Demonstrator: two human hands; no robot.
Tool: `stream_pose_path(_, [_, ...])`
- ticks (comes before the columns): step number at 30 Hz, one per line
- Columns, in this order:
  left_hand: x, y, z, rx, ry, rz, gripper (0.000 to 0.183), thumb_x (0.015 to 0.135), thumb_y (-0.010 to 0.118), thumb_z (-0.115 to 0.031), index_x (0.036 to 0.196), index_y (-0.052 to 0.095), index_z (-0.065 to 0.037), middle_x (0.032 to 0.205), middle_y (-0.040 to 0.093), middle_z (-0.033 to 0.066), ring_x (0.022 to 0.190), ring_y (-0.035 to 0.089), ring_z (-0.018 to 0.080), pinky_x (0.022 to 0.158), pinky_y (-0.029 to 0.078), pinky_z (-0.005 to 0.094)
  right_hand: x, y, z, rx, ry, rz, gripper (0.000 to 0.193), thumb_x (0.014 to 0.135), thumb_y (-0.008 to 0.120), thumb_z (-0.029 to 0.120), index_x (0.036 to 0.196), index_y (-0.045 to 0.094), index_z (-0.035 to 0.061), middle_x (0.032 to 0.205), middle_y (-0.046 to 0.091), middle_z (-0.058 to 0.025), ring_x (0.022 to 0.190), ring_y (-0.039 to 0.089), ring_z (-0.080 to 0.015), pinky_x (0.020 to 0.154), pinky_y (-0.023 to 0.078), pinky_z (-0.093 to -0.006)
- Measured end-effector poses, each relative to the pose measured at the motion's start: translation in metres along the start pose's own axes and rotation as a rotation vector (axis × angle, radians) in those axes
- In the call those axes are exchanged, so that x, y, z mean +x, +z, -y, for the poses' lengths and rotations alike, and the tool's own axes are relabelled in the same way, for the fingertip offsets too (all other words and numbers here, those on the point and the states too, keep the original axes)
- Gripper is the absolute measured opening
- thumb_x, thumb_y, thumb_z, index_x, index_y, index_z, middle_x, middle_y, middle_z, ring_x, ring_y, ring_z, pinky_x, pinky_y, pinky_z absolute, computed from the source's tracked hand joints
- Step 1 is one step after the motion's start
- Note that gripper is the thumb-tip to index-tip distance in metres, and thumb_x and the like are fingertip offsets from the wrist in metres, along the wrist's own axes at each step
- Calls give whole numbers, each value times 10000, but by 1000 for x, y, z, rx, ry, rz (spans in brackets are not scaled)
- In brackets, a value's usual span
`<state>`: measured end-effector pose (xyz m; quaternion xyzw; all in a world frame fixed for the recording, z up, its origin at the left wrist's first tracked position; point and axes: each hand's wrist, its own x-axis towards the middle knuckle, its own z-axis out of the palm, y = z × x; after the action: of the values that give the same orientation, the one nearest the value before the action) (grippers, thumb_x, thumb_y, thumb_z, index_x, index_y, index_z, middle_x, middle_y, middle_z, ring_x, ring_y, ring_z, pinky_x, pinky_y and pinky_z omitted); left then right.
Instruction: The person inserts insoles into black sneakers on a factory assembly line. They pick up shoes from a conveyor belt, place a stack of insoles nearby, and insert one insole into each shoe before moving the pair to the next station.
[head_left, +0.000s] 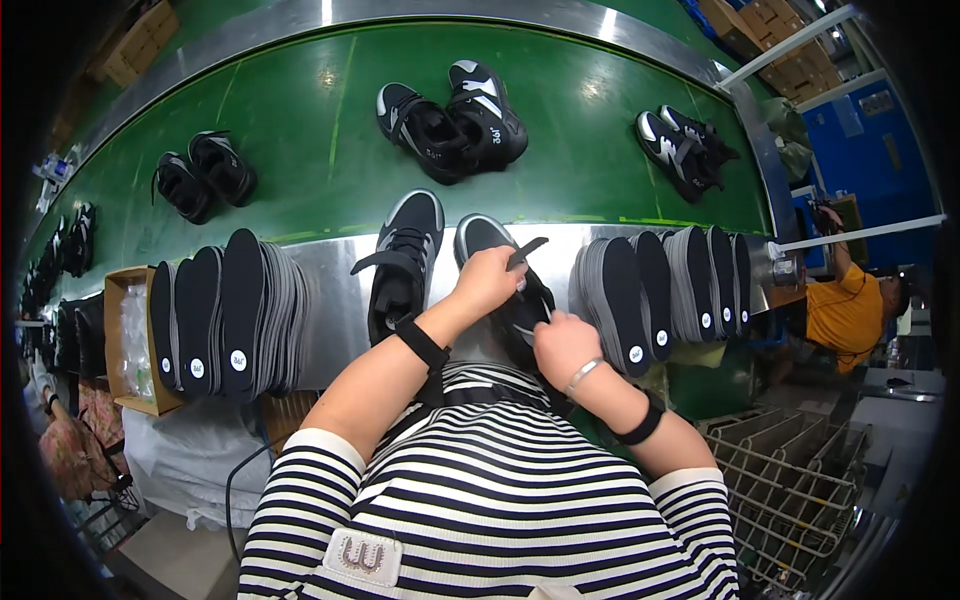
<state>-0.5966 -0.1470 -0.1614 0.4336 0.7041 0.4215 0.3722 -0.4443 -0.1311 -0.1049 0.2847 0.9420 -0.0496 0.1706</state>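
Two black and grey sneakers stand side by side in front of me on the metal ledge, toes pointing away. Over the tongue of the right-hand sneaker (pixel 483 232), my left hand (pixel 487 281) is closed, with the loose black strap (pixel 528 252) sticking out past its fingers. My right hand (pixel 566 347) is curled at that shoe's heel opening; a thin light-coloured piece shows at its fingertips, too small to name. The left-hand sneaker (pixel 410 225) is laced, its strap hanging out to the left, and neither hand touches it. My left forearm partly covers its heel.
Stacked black insoles stand on the ledge at left (pixel 243 310) and right (pixel 622 300). Beyond, a green conveyor belt (pixel 310 130) carries several pairs of sneakers (pixel 490 120). A cardboard box (pixel 160 400) is at left, a wire rack (pixel 790 480) at lower right. Another person (pixel 845 310) works at right.
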Motion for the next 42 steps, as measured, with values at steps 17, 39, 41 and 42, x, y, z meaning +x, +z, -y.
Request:
stream_pose_path(17, [-5,2,-3,44,14,-24,197,754,546,-157,847,570,15,711,592,178,681,576,317,616,436,353,66,36,7,-7,72,394,168,734,523,113,839,641,58,859,620,-128,856,593,-250,712,480,-320])
stream_pose_path(39, [-6,-5,1,-140,-116,139,239,779,549,-171,922,567,20,800,613,95,740,560,146,680,426,270,26,5,-24,304,-94,615,455,760,446,279,1092,469,-30,1075,530,-187,1047,487,-278,963,115,-537])
stream_pose_path(41, [-7,-5,4,-175,-122,199,242,789,539,-178,929,567,18,810,608,66,755,537,116,696,416,256,30,30,-42,760,-32,408,452,770,470,299,1072,483,-37,1038,550,-175,995,522,-251,938,239,-500])
stream_pose_path(42, [-8,-4,7,-194,-130,225,244,794,534,-181,932,567,17,815,605,52,762,525,101,704,411,249,35,37,-40,1404,154,373,393,772,538,306,989,531,-21,915,586,-130,843,557,-175,790,405,-359])
